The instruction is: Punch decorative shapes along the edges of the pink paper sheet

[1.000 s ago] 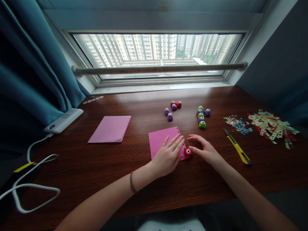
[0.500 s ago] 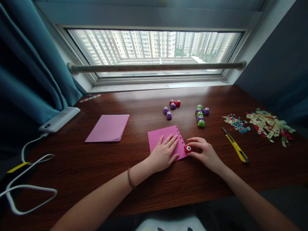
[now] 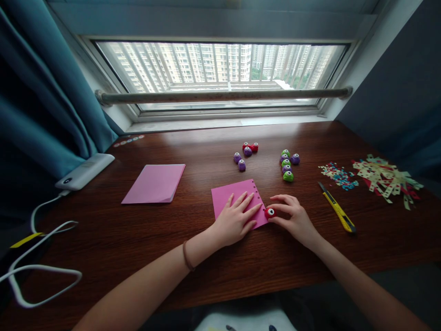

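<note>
R hand (image 3: 296,222): grip clamped on red punch (image 3: 269,213), thumb + fingertip pinch from its R side. Punch sits at R edge of pink sheet (image 3: 220,197), nr the near R corner, just L of R palm. R hand nearer; L hand (image 3: 234,222) flat on sheet, fingers spread, nothing grasped, just L of punch. Punch's eye faces up; body stubby, part hidden, can't tell long axis. Mouth prob. points L, twd sheet. Punched holes (image 3: 257,192) run along same edge, far of punch. All on tabletop (image 3: 155,239).
</note>
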